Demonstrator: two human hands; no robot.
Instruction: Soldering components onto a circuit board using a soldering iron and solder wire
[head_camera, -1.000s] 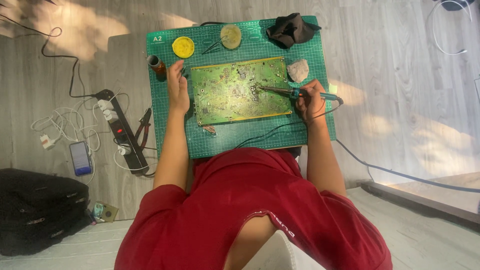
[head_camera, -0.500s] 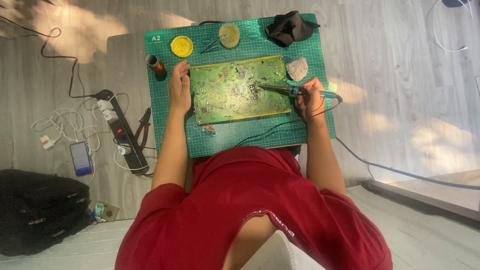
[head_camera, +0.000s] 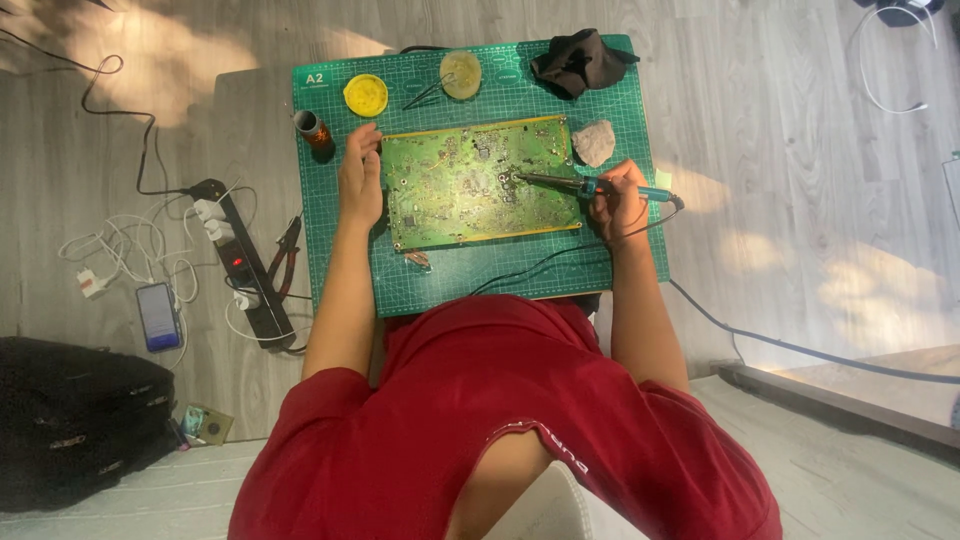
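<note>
Green cutting mat (head_camera: 620, 280), circuit board (head_camera: 470, 185) between hands, soldering iron (head_camera: 570, 183) in right hand (head_camera: 618, 200) grip

Warm, hard sunlight falls in patches on the wooden floor (head_camera: 800, 120): one bright patch up and left of the left hand (head_camera: 361, 178), others just right of the right hand (head_camera: 618, 200) and further out to its lower right, with soft dim shadow between them. The green mat (head_camera: 480, 270) and circuit board (head_camera: 470, 185) between the hands sit in even, medium light, with no strong glare and fine parts too small to resolve. Focus is fairly sharp near both hands; the red shirt (head_camera: 500, 420) below them looks softer, and floor planks bend slightly toward the frame edges.
</note>
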